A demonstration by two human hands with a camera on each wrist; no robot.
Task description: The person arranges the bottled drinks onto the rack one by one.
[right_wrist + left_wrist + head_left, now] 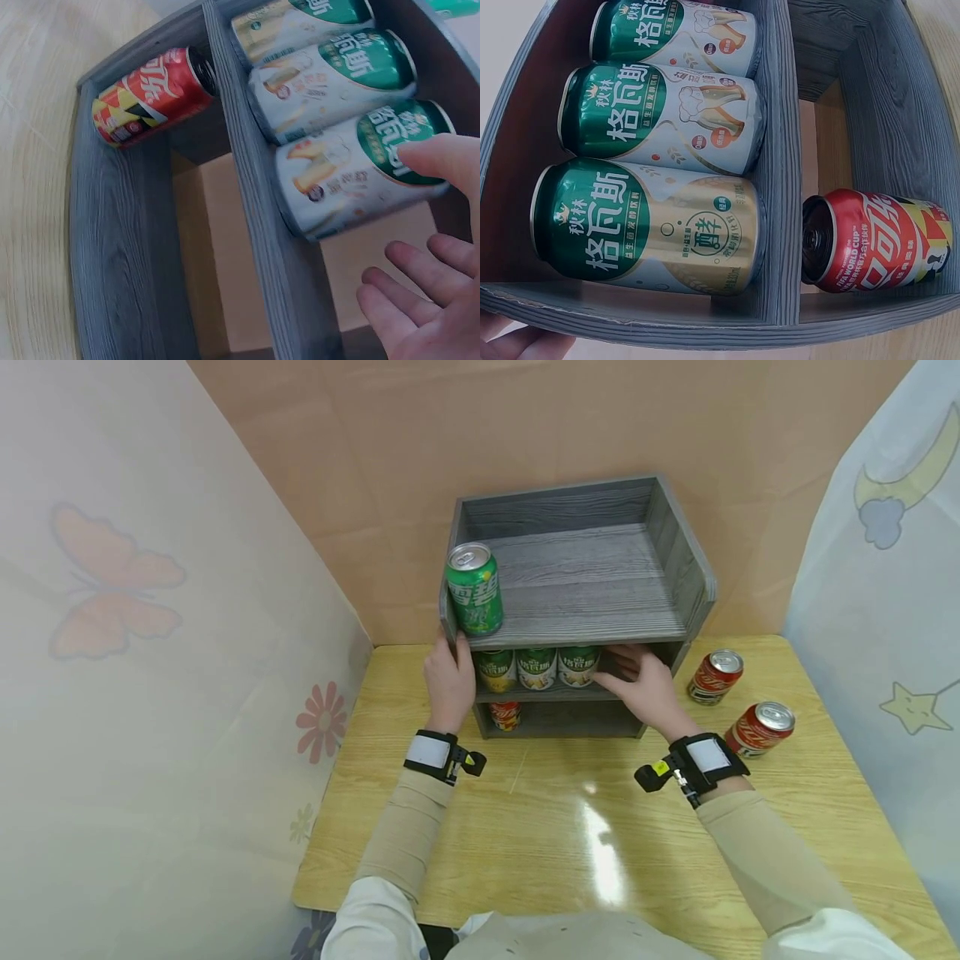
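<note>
A small grey wooden shelf [585, 610] stands before me. Three green-topped drink cans line its middle level, including a gold-and-white can [660, 232] at the left end and a white can [360, 169] at the right. My left hand [451, 683] grips the shelf's left side at the front edge, just below a green soda can [476, 593] on the top level. Into the middle level reaches my right hand [641, 687], its thumb at the front of the rightmost can and its other fingers spread in the space beside it.
A red cola can [877, 240] stands in the lower level at the left. Two more red cola cans, one nearer [759, 729] and one farther [716, 677], are on the wooden table [525, 827] to the right of the shelf. Patterned cloth [187, 660] hangs at both sides.
</note>
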